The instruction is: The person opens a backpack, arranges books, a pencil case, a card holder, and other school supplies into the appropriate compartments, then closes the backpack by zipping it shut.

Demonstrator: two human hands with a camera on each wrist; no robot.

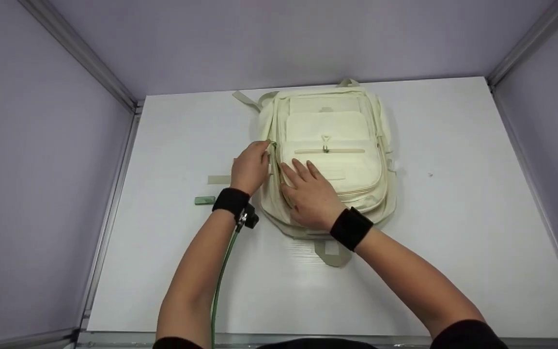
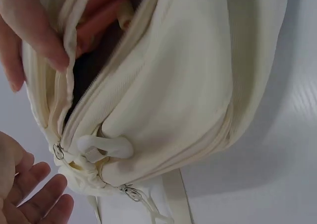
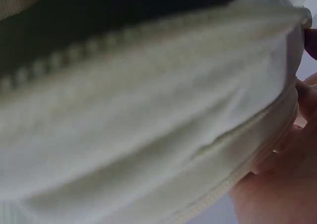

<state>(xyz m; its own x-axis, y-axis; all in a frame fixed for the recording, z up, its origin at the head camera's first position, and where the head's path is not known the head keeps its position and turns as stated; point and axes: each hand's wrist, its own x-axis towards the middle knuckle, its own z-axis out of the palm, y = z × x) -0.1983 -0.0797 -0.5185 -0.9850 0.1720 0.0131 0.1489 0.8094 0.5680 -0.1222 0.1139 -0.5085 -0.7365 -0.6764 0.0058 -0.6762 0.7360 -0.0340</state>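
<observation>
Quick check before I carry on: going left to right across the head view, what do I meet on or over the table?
Green block → left hand → right hand → right wristband → small speck. The backpack overlaps both hands, so it's left out.

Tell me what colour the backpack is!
The backpack is pale cream; the head view shows it best.

Plain panels (image 1: pixel 279 43) and metal framing (image 1: pixel 85 54) are enclosing a white worktop (image 1: pixel 458 252) on three sides, suggesting a lab-type booth (image 1: pixel 27 169).
</observation>
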